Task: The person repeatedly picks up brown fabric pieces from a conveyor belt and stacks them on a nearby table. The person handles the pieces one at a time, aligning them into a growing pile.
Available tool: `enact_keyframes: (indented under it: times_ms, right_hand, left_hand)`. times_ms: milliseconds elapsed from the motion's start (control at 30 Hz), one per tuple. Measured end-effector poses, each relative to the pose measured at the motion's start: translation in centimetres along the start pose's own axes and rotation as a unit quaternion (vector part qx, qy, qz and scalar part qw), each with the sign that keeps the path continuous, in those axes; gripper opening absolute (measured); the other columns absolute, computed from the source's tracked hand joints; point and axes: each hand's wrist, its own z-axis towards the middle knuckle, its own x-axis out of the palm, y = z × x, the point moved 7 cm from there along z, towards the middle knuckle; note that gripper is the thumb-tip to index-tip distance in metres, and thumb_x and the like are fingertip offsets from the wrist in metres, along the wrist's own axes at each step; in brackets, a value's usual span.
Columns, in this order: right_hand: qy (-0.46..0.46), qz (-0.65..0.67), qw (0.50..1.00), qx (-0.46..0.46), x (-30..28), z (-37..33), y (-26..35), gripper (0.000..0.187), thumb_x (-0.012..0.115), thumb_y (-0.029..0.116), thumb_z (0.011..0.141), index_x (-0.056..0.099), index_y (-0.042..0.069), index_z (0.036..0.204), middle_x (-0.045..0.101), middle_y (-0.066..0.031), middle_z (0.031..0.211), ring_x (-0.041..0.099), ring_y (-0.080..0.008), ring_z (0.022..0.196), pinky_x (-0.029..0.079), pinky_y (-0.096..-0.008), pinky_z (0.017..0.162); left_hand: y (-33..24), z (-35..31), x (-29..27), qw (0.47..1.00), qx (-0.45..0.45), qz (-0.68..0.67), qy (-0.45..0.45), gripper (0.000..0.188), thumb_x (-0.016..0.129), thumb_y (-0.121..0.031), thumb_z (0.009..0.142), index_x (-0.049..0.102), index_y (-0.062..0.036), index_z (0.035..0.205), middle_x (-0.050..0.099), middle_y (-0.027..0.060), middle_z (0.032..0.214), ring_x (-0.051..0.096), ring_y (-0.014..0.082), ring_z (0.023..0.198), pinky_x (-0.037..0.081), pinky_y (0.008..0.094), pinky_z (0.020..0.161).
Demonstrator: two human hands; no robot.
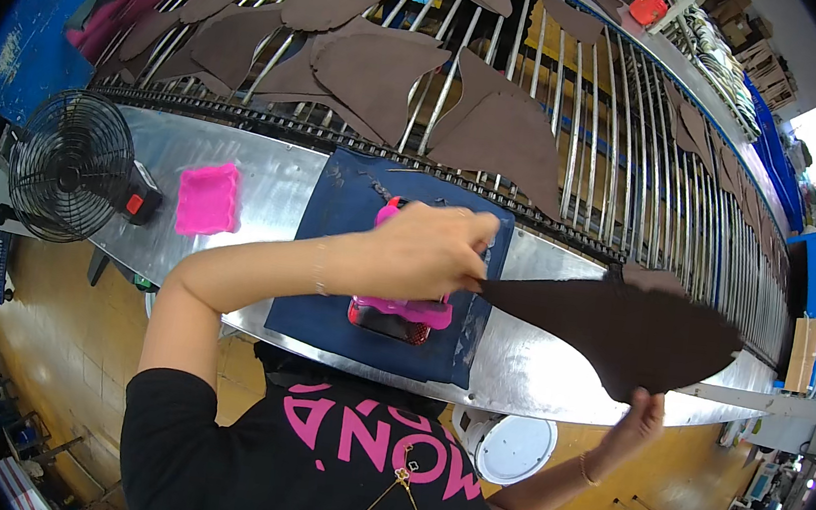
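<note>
A dark brown flat cut piece (621, 330), like leather or fabric, stretches between my hands above the metal table. My left hand (429, 247) is closed with its fingertips pinching the narrow left tip. Lower right, my right hand (646, 418) grips the bottom edge of the wide end between thumb and fingers. Beneath my left hand and forearm lies a pink and red object (390, 326), partly hidden, on a dark blue mat (323, 296). Behind the held piece shows the edge of another brown piece (655, 279).
A conveyor of metal rods (589, 125) runs along the table's far side, carrying several brown pieces (379, 70). A black fan (73, 166) stands at the left, beside a pink square pad (208, 199). A white-lidded bucket (515, 449) is below the near edge.
</note>
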Motion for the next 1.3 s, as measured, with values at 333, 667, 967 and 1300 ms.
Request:
enact_keyframes:
  times_ms: [333, 667, 967, 1300]
  right_hand:
    - [0.051, -0.403, 0.86, -0.309, 1.0, 5.4, 13.6, 0.006, 0.06, 0.003, 0.085, 0.065, 0.001, 0.088, 0.057, -0.0073, 0.071, 0.05, -0.019, 0.066, 0.036, -0.0347, 0.085]
    - [-0.15, -0.382, 0.903, -0.128, -4.2, 9.6, 7.9, 0.021, 0.061, 0.019, 0.09, 0.064, 0.003, 0.104, 0.067, -0.0074, 0.097, 0.059, -0.0185, 0.093, 0.044, -0.0329, 0.082]
    - [-0.11, -0.439, 0.876, 0.167, -15.4, 7.2, -23.7, 0.052, 0.065, 0.038, 0.084, 0.06, -0.004, 0.115, 0.06, -0.0252, 0.109, 0.057, -0.0372, 0.103, 0.043, -0.0429, 0.089]
    - [-0.163, -0.584, 0.77, 0.2, -10.0, 6.3, -20.2, 0.048, 0.072, 0.031, 0.079, 0.06, -0.003, 0.111, 0.063, -0.0208, 0.103, 0.057, -0.0372, 0.1, 0.046, -0.0438, 0.085]
  left_hand:
    - [-3.6, 8.2, -5.5, 0.988, 0.102, -0.045, -0.107, 0.04, 0.072, -0.02, 0.076, 0.061, -0.0084, 0.112, 0.059, 0.0115, 0.095, 0.061, 0.0297, 0.081, 0.049, 0.0383, 0.071]
    - [15.2, 13.9, -0.6, 0.919, -0.161, -0.321, -0.163, 0.025, 0.06, -0.015, 0.089, 0.058, -0.0006, 0.109, 0.055, 0.0002, 0.069, 0.044, 0.0091, 0.049, 0.035, 0.0244, 0.044]
    - [31.3, 14.1, 5.3, 0.795, -0.383, -0.441, -0.163, 0.026, 0.054, -0.01, 0.092, 0.053, -0.0012, 0.117, 0.036, -0.002, 0.057, 0.03, 0.0076, 0.039, 0.018, 0.0268, 0.037]
    - [35.1, 14.4, 9.2, 0.8, -0.42, -0.418, -0.094, 0.021, 0.058, -0.012, 0.09, 0.053, 0.0003, 0.107, 0.041, -0.0003, 0.058, 0.032, 0.0072, 0.039, 0.02, 0.0268, 0.036]
